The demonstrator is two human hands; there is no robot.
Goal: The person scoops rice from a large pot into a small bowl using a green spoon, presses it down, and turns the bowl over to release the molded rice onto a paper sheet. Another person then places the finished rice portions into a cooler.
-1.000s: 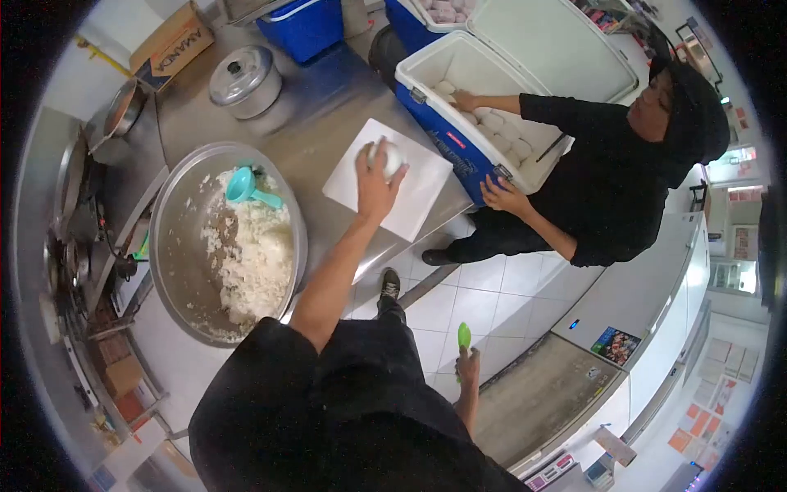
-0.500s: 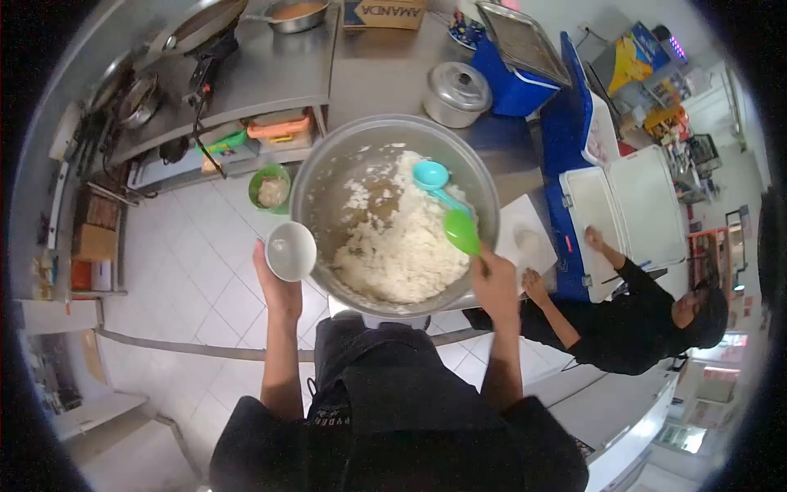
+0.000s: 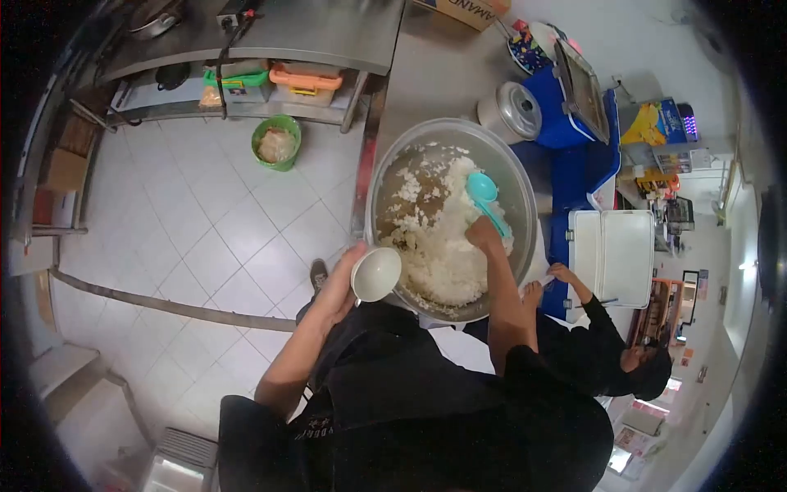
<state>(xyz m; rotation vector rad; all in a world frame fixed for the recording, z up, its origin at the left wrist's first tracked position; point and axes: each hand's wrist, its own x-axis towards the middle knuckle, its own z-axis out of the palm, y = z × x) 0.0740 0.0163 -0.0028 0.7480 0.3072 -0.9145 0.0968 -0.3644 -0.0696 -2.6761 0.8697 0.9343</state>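
My left hand (image 3: 341, 283) holds a small white bowl (image 3: 376, 274) at the near-left rim of a large metal pot (image 3: 382, 176). White rice (image 3: 447, 266) covers much of the pot's bottom. My right hand (image 3: 485, 234) reaches down into the rice with its fingers closed; the green spoon it held is hidden, so I cannot make out what it grips. Beside it, a turquoise ladle (image 3: 482, 188) lies on the rice, its handle running toward the pot's right side.
A lidded pot (image 3: 510, 113) and blue cooler (image 3: 555, 107) stand beyond the large pot. At right, a co-worker in black (image 3: 598, 353) has both hands near an open white cooler (image 3: 635, 254). A green bin (image 3: 276, 143) sits on the tiled floor.
The view has swung left. My right hand has gone down into the rice, and the green spoon no longer shows. The co-worker's hands have come together near the pot.
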